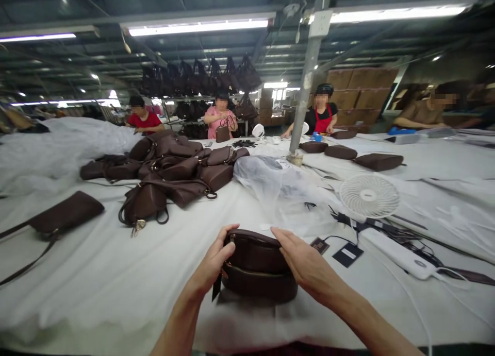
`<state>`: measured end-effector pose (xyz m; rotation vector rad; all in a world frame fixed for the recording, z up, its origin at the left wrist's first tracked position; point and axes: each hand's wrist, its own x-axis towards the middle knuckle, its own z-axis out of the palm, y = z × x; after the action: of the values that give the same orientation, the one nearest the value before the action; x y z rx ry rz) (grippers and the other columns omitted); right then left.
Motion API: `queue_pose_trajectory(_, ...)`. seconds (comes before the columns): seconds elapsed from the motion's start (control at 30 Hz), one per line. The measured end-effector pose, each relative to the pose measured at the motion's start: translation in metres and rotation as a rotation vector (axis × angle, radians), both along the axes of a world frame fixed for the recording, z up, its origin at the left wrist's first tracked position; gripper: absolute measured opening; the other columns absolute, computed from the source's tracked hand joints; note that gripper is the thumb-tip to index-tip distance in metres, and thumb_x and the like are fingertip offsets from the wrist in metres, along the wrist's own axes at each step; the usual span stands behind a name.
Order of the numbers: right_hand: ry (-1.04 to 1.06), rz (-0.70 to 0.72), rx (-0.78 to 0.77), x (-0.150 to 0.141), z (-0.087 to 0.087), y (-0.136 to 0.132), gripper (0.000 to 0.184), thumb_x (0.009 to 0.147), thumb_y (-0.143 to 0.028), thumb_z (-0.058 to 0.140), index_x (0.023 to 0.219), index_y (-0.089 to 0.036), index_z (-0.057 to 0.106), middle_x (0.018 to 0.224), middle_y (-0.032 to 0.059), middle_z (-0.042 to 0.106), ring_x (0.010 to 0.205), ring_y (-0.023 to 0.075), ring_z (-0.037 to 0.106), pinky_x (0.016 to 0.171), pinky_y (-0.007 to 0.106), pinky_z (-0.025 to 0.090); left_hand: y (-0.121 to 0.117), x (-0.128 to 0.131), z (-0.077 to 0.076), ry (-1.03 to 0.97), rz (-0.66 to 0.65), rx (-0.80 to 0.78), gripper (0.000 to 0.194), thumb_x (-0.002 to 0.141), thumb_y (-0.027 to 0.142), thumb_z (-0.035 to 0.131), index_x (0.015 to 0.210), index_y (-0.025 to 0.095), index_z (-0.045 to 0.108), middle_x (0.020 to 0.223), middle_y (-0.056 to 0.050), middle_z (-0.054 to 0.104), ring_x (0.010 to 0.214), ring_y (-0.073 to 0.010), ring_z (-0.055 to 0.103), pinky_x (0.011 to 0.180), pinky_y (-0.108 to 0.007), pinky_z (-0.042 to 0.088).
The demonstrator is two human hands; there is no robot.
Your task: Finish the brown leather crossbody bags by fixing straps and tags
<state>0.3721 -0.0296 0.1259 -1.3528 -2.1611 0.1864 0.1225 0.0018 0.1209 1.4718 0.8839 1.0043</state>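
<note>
A dark brown zippered bag [257,266] stands on the white-covered table close in front of me, between my two hands. My left hand [212,260] grips its upper left side, thumb on the front near a zipper pull and fingers toward the back. Against the upper right side lies my right hand [299,258], its fingers fairly straight and pressed together on the bag; its thumb is hidden. Two zippers run across the bag's front. A black tag [216,288] hangs at the left edge, below my left hand.
A heap of brown bags [170,165] lies ahead to the left, beside clear plastic wrapping [270,178]. One strapped bag [67,214] is at far left. On the right are a white fan [369,196], a power strip [398,253] and tags [348,254]. A post [305,83] rises ahead; several people work beyond.
</note>
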Motion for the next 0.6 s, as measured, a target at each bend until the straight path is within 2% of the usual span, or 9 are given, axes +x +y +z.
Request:
queue_pose_trajectory(0.07,-0.071,-0.027,0.049,-0.004,-0.001,0.000,0.045,0.094,-0.022,0.035,0.138,-0.016,0.045,0.133,0.0152,0.055,0.121,0.0251,0.054,0.102,0.044,0.047,0.002,0.005,0.000,-0.035,0.004,-0.058,0.042,0.089,0.047,0.046,0.122,0.021,0.053,0.097,-0.004,0.066,0.086,-0.0188,0.062,0.074,-0.028,0.049)
queue_pose_trajectory(0.17,-0.212,-0.102,0.101,-0.011,-0.001,-0.001,0.046,0.091,-0.028,0.047,0.135,-0.014,0.048,0.127,0.0181,0.058,0.115,0.0291,0.057,0.095,0.045,0.051,0.003,0.016,0.000,-0.074,0.154,-0.119,0.042,0.087,0.055,0.047,0.102,0.018,0.058,0.079,-0.001,0.064,0.069,-0.0153,0.059,0.063,-0.024,0.046)
queue_pose_trajectory(0.27,-0.343,-0.148,0.226,-0.025,-0.001,0.002,0.043,0.090,-0.028,0.052,0.129,-0.011,0.052,0.122,0.0195,0.061,0.108,0.0312,0.060,0.091,0.048,0.051,0.002,0.025,-0.003,-0.108,0.277,-0.087,0.034,0.085,0.050,0.053,0.093,0.018,0.060,0.095,-0.004,0.066,0.079,-0.0161,0.060,0.070,-0.024,0.047)
queue_pose_trajectory(0.37,-0.375,-0.145,0.483,-0.044,0.002,0.003,0.036,0.092,-0.019,0.044,0.126,-0.011,0.054,0.126,0.0185,0.059,0.115,0.0306,0.055,0.097,0.051,0.043,-0.001,0.028,-0.007,-0.129,0.325,0.001,0.024,0.084,0.042,0.055,0.089,0.019,0.059,0.118,-0.006,0.063,0.102,-0.0199,0.059,0.089,-0.028,0.045)
queue_pose_trajectory(0.43,-0.335,-0.083,0.668,-0.057,0.006,0.000,0.032,0.094,-0.016,0.039,0.118,-0.013,0.059,0.117,0.0150,0.063,0.111,0.0270,0.056,0.096,0.046,0.043,-0.003,0.027,-0.009,-0.126,0.313,0.026,0.025,0.083,0.044,0.056,0.089,0.020,0.058,0.117,-0.007,0.064,0.107,-0.0224,0.058,0.096,-0.032,0.042)
queue_pose_trajectory(0.5,-0.285,-0.021,0.794,-0.069,0.008,-0.003,0.026,0.094,-0.017,0.038,0.097,-0.017,0.064,0.088,0.0076,0.067,0.085,0.0208,0.061,0.079,0.037,0.047,-0.003,0.026,-0.013,-0.121,0.287,0.023,0.032,0.081,0.050,0.057,0.090,0.020,0.058,0.112,-0.008,0.066,0.110,-0.0248,0.057,0.100,-0.036,0.041)
queue_pose_trajectory(0.57,-0.275,-0.033,0.867,-0.077,0.006,0.001,0.028,0.094,-0.021,0.038,0.075,-0.020,0.058,0.062,0.0015,0.057,0.057,0.0162,0.053,0.056,0.031,0.041,0.001,0.027,-0.019,-0.141,0.269,-0.008,0.040,0.078,0.058,0.058,0.092,0.020,0.059,0.116,-0.008,0.065,0.114,-0.0271,0.055,0.103,-0.039,0.040)
queue_pose_trajectory(0.6,-0.265,-0.062,0.910,-0.079,0.003,0.005,0.031,0.095,-0.026,0.037,0.070,-0.020,0.055,0.056,0.0005,0.053,0.050,0.0157,0.048,0.050,0.030,0.036,0.004,0.029,-0.022,-0.155,0.255,-0.020,0.043,0.078,0.060,0.057,0.093,0.020,0.059,0.118,-0.008,0.064,0.116,-0.0275,0.054,0.104,-0.039,0.039)
